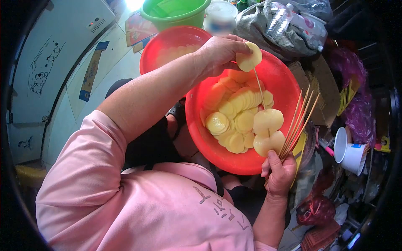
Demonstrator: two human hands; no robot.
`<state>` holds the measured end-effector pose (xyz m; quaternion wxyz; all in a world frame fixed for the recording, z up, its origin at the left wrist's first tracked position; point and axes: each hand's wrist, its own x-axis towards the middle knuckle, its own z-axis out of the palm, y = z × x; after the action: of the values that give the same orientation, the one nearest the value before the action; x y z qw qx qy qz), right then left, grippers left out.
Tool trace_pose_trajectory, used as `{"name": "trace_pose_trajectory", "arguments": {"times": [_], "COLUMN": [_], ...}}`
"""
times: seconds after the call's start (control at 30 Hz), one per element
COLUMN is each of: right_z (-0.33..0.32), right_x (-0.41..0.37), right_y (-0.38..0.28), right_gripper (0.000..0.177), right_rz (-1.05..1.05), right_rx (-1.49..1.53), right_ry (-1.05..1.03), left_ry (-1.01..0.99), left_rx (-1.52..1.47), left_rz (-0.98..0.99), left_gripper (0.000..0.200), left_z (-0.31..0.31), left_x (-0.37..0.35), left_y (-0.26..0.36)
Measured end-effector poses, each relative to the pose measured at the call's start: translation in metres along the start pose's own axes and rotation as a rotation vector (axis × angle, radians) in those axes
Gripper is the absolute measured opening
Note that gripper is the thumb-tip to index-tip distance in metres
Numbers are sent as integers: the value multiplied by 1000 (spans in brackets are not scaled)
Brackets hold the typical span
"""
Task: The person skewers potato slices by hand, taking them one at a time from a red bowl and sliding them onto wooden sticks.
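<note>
My left hand [224, 52] is raised over the far rim of a red basin [197, 142], pinching a round, pale yellow potato slice [250, 58] at the upper end of a thin wooden skewer [260, 90]. Lower on that skewer sit potato slices [268, 121], one above another. My right hand [279, 171], closed at the basin's near right rim, grips the skewer's lower end together with a bundle of bare wooden skewers [299, 121] that fan upward. Inside the basin lies a heap of loose potato slices [236, 104], some overlapping in rows.
A second red basin [153, 50] with pale slices stands behind to the left, beside a green tub [176, 12]. At the back right is a grey sack [255, 25] with plastic bottles [280, 20]. Cardboard [320, 92] and a white cup [351, 152] are on the right.
</note>
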<state>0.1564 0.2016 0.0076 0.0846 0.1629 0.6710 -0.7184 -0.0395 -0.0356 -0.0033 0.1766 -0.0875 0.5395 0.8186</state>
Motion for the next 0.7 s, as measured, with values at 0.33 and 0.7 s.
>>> {"name": "trace_pose_trajectory", "arguments": {"times": [0.33,0.7], "right_z": [-2,2], "right_x": [2,2], "right_y": [4,2], "right_gripper": [13,10], "right_rz": [7,-19], "right_rx": [-18,-66], "right_ry": [39,1], "left_ry": [-58,32], "left_rx": [337,147], "left_rz": [58,-44], "left_gripper": [18,24], "left_z": [11,13], "left_x": [-16,-6], "left_y": [7,-9]}}
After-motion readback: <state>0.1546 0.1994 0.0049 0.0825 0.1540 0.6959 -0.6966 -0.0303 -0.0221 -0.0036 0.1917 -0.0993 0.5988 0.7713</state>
